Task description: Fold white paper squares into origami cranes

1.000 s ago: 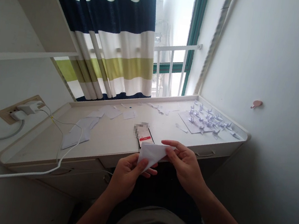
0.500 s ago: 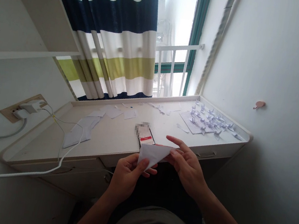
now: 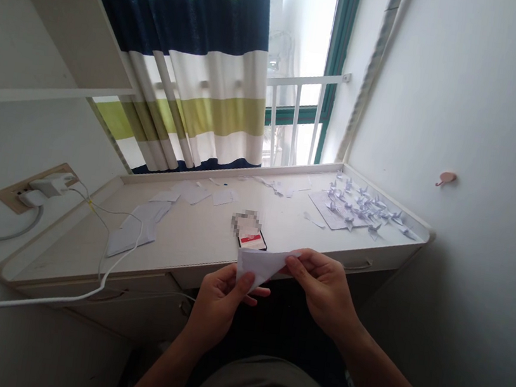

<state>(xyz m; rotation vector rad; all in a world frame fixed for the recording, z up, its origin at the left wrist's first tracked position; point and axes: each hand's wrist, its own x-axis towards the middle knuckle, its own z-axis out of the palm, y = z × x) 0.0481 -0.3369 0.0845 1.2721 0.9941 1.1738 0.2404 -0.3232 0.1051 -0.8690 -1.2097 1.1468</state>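
Note:
A white sheet of paper (image 3: 260,264), folded into a triangle, is held in front of the desk's front edge. My left hand (image 3: 218,303) pinches its lower left part with thumb on top. My right hand (image 3: 321,289) is closed on the paper's right corner, fingers curled together. A phone (image 3: 251,239) with a red mark on its screen lies on the desk (image 3: 203,240) just behind the paper.
Several small folded paper cranes (image 3: 361,208) sit on a sheet at the desk's right end. Loose paper pieces (image 3: 148,220) lie left and at the back. A white cable (image 3: 104,261) runs from a wall socket (image 3: 40,188) across the desk's left side. Striped curtain and window behind.
My right hand's fingers, stretched out a second ago, have closed onto the paper's right corner. The paper and the left hand have barely shifted.

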